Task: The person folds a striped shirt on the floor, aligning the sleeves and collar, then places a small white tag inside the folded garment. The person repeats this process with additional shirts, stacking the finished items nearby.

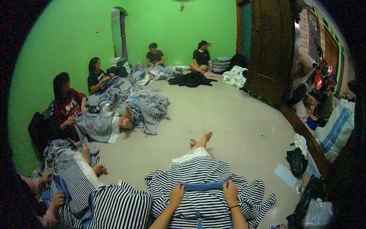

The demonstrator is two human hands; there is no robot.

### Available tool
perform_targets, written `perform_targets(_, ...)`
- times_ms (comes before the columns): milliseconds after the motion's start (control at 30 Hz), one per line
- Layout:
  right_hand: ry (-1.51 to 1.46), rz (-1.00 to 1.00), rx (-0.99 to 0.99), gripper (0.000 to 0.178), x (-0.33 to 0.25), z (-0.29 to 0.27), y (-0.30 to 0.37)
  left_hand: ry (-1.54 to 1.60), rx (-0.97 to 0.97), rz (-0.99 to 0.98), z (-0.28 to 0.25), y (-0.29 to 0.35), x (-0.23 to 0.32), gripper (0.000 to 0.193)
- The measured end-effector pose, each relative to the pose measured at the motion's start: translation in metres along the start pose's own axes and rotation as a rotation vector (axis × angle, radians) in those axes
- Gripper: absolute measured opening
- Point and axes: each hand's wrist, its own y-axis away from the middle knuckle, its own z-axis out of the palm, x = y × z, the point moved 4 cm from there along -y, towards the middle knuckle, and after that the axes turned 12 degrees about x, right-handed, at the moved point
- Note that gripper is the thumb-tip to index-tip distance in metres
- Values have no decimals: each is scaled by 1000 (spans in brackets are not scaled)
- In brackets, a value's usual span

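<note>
Blue band point(204, 186) is held by left grip point(176, 195) (nine o'clock) and right grip point(230, 194) (three). It could be skewed by uneven tension.

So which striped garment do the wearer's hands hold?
The bottom-centre striped garment, its blue band between left hand and right hand; other striped garments are farther left.

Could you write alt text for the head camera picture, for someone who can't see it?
A person's left hand and right hand hold the ends of a blue strip on a black-and-white striped garment draped over outstretched legs. Other people sit near green walls among piled striped clothes, with a black heap on the tiled floor.
</note>
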Motion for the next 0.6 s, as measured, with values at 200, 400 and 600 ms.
perform_targets(200,62,49,5,33,3,5,2,-85,-79,71,-12,-10,-3,22)
perform_targets(400,25,-62,107,29,3,4,1,-102,-223,55,3,-16,-8,21)
perform_targets(600,132,-363,170,38,-30,-51,16,-250,301,340,-65,19,48,32)
